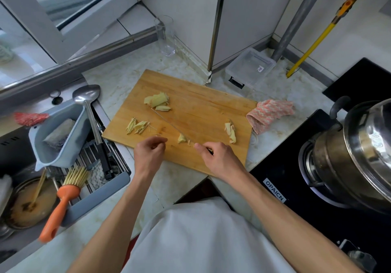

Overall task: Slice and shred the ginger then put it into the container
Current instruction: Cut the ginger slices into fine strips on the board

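On the cutting board, the knife is gripped by the right hand with its blade kept amid 4 ginger heaps, the slices awaiting shredding, while a sliver seems pinched by the left hand; the container sits behind.

**What the head view cannot settle**

The knife shows edge-on as a thin line; its handle is buried inside the right hand. Whether the left hand pinches a shred between its curled fingers is too small to tell. At the right edge the steel pot is cut off, as is the dirty bowl at the lower left. The label on the clear container, upper right of centre, is unreadable.
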`<state>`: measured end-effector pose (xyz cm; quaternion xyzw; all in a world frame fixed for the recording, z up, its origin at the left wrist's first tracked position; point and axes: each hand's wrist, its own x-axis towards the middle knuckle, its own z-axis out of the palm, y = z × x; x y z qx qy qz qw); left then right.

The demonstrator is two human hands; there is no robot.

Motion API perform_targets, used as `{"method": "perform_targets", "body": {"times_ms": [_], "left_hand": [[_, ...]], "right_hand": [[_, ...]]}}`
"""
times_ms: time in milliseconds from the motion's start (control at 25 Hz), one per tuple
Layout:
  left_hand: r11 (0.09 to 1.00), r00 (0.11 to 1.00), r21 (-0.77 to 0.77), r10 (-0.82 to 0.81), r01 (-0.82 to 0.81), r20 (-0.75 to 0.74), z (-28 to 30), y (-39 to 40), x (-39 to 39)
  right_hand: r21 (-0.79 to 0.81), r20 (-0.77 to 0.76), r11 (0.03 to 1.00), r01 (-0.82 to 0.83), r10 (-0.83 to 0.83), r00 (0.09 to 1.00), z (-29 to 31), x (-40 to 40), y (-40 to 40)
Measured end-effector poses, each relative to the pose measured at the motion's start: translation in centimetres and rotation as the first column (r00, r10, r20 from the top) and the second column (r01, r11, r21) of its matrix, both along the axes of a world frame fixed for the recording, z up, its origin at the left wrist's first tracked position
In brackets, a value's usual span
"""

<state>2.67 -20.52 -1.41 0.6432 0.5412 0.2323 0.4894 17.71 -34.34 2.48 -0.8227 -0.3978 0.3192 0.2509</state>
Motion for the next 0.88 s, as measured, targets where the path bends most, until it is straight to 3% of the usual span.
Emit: {"method": "perform_targets", "body": {"times_ms": [120, 240, 280, 360, 440, 560, 640, 720, 800, 880], "left_hand": [[0.994, 0.993, 0.056, 0.093, -0.097, 0.077, 1.1, -0.3, -0.8], [0.952, 0.974, 0.256, 0.123, -0.169, 0.19, 2.0, -0.4, -1.7], [0.935, 0.983, 0.334, 0.063, -0.119, 0.174, 2.1, -0.4, -1.8], [0.889, 0.985, 0.437, -0.169, 0.134, 0.043, 2.2, -0.4, -1.7], [0.775, 0.892, 0.453, -0.432, 0.442, -0.131, 1.9, -0.5, -1.1], [0.622, 0.742, 0.405, -0.587, 0.67, -0.325, 1.4, -0.1, 0.2], [0.601, 0.7, 0.359, -0.585, 0.714, -0.41, 1.3, 0.8, 1.3], [0.66, 0.721, 0.315, -0.536, 0.682, -0.439, 1.4, 1.7, 1.8], [0.698, 0.773, 0.352, -0.481, 0.623, -0.414, 1.8, 1.8, 1.6], [0.671, 0.781, 0.402, -0.508, 0.623, -0.363, 2.3, 1.4, 1.2]], "right_hand": [[-0.036, 0.12, 0.998, -0.054, 0.058, 0.991, -0.2, 0.0, -0.1], [-0.109, 0.299, 0.985, -0.132, 0.159, 0.941, 0.0, 0.0, -0.3], [-0.13, 0.341, 0.977, -0.167, 0.202, 0.918, 0.1, -0.1, -0.3], [-0.143, 0.394, 0.96, -0.241, 0.278, 0.876, 0.3, -0.3, -0.4], [-0.141, 0.417, 0.943, -0.302, 0.334, 0.845, 0.5, -0.7, -0.4], [-0.142, 0.442, 0.921, -0.363, 0.387, 0.809, 0.7, -1.4, -0.2], [-0.129, 0.47, 0.913, -0.387, 0.4, 0.787, 0.8, -1.7, 0.0], [-0.122, 0.469, 0.912, -0.392, 0.401, 0.787, 0.7, -1.8, 0.0], [-0.119, 0.459, 0.915, -0.385, 0.394, 0.796, 0.5, -1.7, -0.1], [-0.116, 0.463, 0.919, -0.376, 0.385, 0.799, 0.4, -1.5, -0.3]]}}
